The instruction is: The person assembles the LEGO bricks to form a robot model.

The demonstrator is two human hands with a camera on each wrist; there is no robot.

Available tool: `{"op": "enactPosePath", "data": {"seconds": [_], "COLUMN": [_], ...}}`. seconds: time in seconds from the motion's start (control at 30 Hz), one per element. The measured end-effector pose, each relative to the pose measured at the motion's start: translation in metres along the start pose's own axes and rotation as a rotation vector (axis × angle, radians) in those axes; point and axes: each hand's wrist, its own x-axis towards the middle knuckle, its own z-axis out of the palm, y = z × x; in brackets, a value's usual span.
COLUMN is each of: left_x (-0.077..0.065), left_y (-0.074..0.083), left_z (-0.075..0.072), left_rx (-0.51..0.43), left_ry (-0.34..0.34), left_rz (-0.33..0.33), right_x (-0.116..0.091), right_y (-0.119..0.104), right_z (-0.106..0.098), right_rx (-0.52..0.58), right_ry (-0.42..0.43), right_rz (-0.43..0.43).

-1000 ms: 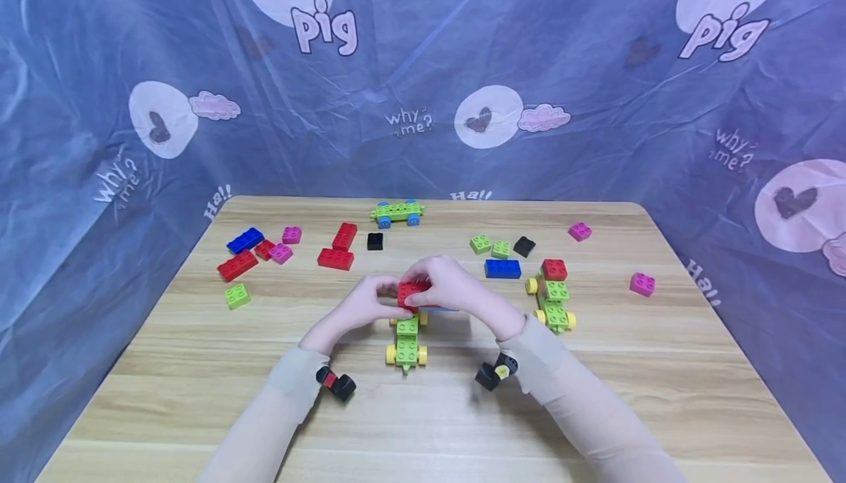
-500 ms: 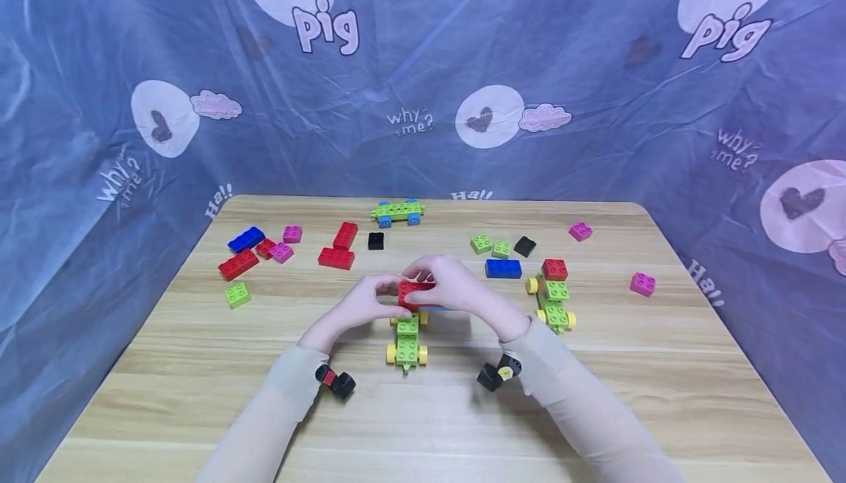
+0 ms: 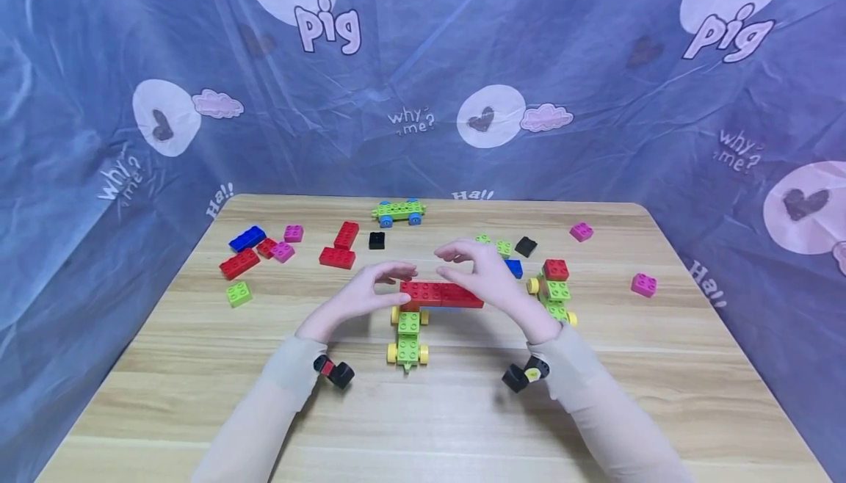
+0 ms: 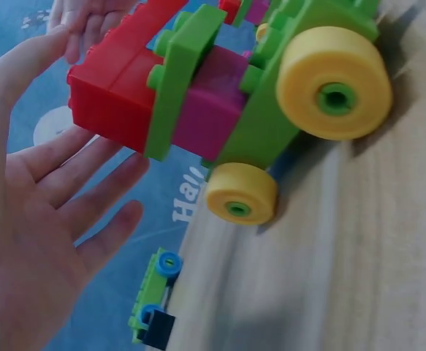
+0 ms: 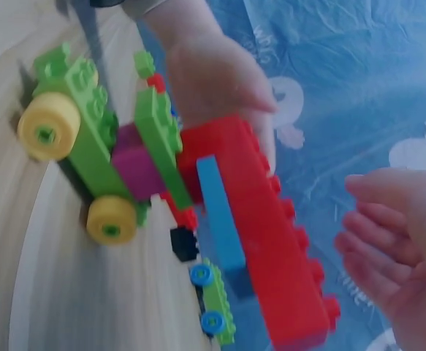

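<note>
A toy car with a green base (image 3: 407, 349) and yellow wheels stands mid-table. On it, a magenta brick (image 4: 211, 102) supports a green piece (image 4: 187, 80). Above lies a row of red bricks (image 3: 429, 292) that juts out to the right, with a blue piece (image 5: 221, 212) under the overhang. My left hand (image 3: 360, 296) is at the row's left end, fingers spread and gently bent; whether its thumb touches the red brick, I cannot tell. Beyond the row's right end, my right hand (image 3: 485, 277) hovers with nothing in its fingers.
A second yellow-wheeled car (image 3: 557, 291) with a red brick on top stands at the right. A blue-wheeled green base (image 3: 399, 211) is at the back. Loose bricks lie left, such as a lime brick (image 3: 239, 293), and right, such as a magenta brick (image 3: 644, 285).
My right hand has let go of the red bricks and moved up and right, uncovering the row. My left hand's fingers have loosened and lifted slightly. The car stays in place.
</note>
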Motion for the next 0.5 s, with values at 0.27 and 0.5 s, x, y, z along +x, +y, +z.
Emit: {"op": "enactPosePath", "data": {"seconds": [0.27,0.5], "left_x": [0.012,0.025], "left_y": [0.015,0.025], "left_z": [-0.001,0.002], "left_rx": [0.063,0.092], "left_ry": [0.047,0.058], "left_rz": [0.054,0.045], "right_x": [-0.013,-0.026], "right_y": [0.023,0.044], "right_z": [-0.016,-0.036], "right_rx": [0.001,0.01], "right_ry": [0.162,0.246], "right_rz": [-0.033,0.045]}}
